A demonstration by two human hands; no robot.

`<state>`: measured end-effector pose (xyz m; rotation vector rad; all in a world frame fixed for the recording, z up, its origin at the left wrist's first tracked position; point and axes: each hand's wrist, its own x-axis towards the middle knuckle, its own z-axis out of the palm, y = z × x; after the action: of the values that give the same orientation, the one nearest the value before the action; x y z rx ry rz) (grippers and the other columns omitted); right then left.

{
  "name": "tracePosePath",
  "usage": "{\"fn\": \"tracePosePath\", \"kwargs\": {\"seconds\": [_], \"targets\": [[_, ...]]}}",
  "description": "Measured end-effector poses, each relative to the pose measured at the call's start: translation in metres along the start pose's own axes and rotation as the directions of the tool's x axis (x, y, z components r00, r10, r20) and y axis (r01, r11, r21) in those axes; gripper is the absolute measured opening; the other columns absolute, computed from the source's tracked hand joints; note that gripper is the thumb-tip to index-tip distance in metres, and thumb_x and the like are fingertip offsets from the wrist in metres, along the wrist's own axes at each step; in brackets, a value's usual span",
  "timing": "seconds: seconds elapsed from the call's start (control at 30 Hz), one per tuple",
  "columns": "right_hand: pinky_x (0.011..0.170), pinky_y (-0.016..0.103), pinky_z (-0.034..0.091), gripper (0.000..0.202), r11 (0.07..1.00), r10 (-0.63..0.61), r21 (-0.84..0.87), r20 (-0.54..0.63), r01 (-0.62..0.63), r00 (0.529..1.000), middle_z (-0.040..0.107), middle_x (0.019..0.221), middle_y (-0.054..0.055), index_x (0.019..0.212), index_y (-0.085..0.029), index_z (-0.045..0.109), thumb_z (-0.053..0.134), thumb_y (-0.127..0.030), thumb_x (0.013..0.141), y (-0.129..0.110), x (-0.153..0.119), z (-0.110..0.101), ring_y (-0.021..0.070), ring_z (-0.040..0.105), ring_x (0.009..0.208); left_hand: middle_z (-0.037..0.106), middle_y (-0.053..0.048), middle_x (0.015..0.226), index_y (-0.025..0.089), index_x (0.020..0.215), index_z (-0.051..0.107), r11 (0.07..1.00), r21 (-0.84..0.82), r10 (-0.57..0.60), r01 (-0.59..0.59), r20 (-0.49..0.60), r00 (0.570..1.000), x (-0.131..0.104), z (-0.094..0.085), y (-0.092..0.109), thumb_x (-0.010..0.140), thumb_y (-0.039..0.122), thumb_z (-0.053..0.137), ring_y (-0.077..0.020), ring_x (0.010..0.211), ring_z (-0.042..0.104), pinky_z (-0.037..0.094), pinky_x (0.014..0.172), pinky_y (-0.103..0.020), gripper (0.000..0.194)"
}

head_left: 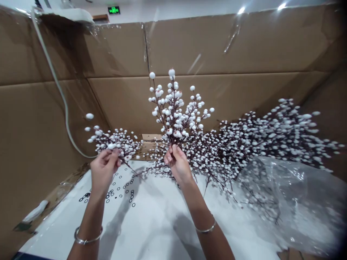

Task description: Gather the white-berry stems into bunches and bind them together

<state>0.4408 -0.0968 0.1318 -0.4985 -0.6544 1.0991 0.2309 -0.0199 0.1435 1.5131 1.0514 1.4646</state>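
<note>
My right hand is closed round the stems of an upright bunch of white-berry sprays, held up in the middle of the view. On the left, my left hand pinches a white-berry branch that leans up and to the left. Whether it holds one stem or more is hard to tell. Behind and right of my right hand lies a large pile of similar branches. Several small black rings are scattered on the white table, to the right of my left forearm and around it.
Cardboard walls stand at the back and the sides. A clear plastic bag lies at the right, over part of the branches. Down the left wall hangs a pale cable. A crumpled white piece rests at the left edge.
</note>
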Motion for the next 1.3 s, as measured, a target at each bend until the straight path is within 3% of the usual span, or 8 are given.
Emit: {"fn": "tracePosePath", "kwargs": {"seconds": [0.23,0.43,0.53,0.63,0.77,0.9,1.1,1.3], "targets": [[0.052,0.02,0.034,0.039,0.999,0.027,-0.026,0.007,-0.027,1.0,0.043,0.054,-0.006,0.073,-0.017,0.044,0.069,-0.048,0.075,0.007,0.003,-0.002,0.0058,0.043,0.049,0.049,0.003,0.051,0.018,0.077,0.057,0.931,0.342,-0.024,-0.124,0.398,0.917,0.003,0.037,0.005,0.085,0.047,0.054,-0.0089,0.045,0.04,0.027,0.047,-0.02,0.031],[0.052,0.02,0.034,0.04,0.999,0.007,-0.04,-0.002,-0.007,1.0,0.043,0.053,-0.006,0.071,-0.017,0.044,0.069,-0.049,0.074,0.005,0.007,-0.007,0.0063,0.045,0.049,0.069,-0.008,0.083,0.022,0.092,0.064,0.226,0.862,0.088,-0.453,0.445,0.891,0.0,0.041,0.007,0.093,0.037,0.039,-0.0227,0.075,0.062,0.021,0.053,-0.026,0.03],[0.053,0.02,0.034,0.04,0.999,0.003,-0.042,-0.01,-0.003,1.0,0.043,0.053,-0.006,0.071,-0.017,0.044,0.068,-0.049,0.075,0.004,0.008,-0.008,0.0062,0.044,0.049,0.069,-0.009,0.081,0.022,0.091,0.066,0.137,0.853,-0.037,-0.504,0.513,0.857,0.003,0.042,0.01,0.093,0.038,0.036,-0.0246,0.076,0.064,0.022,0.054,-0.026,0.034],[0.053,0.02,0.034,0.04,0.999,0.007,-0.053,-0.016,-0.008,1.0,0.043,0.053,-0.006,0.072,-0.017,0.044,0.068,-0.049,0.075,0.002,0.007,-0.007,0.0063,0.045,0.049,0.067,-0.007,0.073,0.023,0.086,0.066,0.18,0.804,-0.216,-0.567,0.594,0.775,0.007,0.042,0.012,0.089,0.039,0.04,-0.0229,0.069,0.062,0.023,0.055,-0.026,0.031],[0.054,0.02,0.035,0.04,0.998,-0.009,-0.067,-0.025,0.007,1.0,0.044,0.053,-0.006,0.072,-0.017,0.044,0.068,-0.049,0.075,-0.003,0.006,-0.009,0.0062,0.045,0.05,0.066,-0.004,0.071,0.023,0.075,0.065,0.411,0.673,-0.294,-0.615,0.736,0.61,0.01,0.044,0.006,0.086,0.042,0.046,-0.0194,0.066,0.059,0.025,0.057,-0.025,0.029],[0.054,0.021,0.038,0.04,0.98,-0.016,-0.199,-0.047,0.007,0.999,0.05,0.055,-0.004,0.073,-0.017,0.045,0.064,-0.053,0.077,-0.002,0.007,-0.014,0.0072,0.048,0.05,0.065,-0.007,0.069,0.023,0.069,0.065,0.403,0.689,-0.24,-0.602,0.714,0.658,0.005,0.053,-0.009,0.085,0.041,0.049,-0.0216,0.065,0.057,0.023,0.057,-0.027,0.029],[0.053,0.022,0.037,0.041,0.862,-0.155,-0.504,-0.157,0.056,0.975,0.062,0.065,-0.001,0.076,-0.016,0.048,0.049,-0.056,0.085,0.009,0.014,-0.028,0.0063,0.05,0.046,0.064,-0.005,0.072,0.021,0.067,0.062,0.647,0.519,-0.116,-0.559,0.791,0.6,-0.002,0.055,-0.019,0.086,0.042,0.049,-0.0206,0.069,0.056,0.026,0.058,-0.026,0.032],[0.057,0.023,0.039,0.043,0.861,-0.169,-0.502,-0.131,0.082,0.977,0.064,0.067,0.0,0.074,-0.016,0.047,0.051,-0.058,0.084,0.007,0.016,-0.03,0.0068,0.052,0.048,0.059,-0.003,0.068,0.02,0.072,0.061,0.81,0.448,-0.095,-0.377,0.737,0.67,0.003,0.052,-0.018,0.089,0.048,0.044,-0.0176,0.064,0.051,0.03,0.058,-0.026,0.037]]}}
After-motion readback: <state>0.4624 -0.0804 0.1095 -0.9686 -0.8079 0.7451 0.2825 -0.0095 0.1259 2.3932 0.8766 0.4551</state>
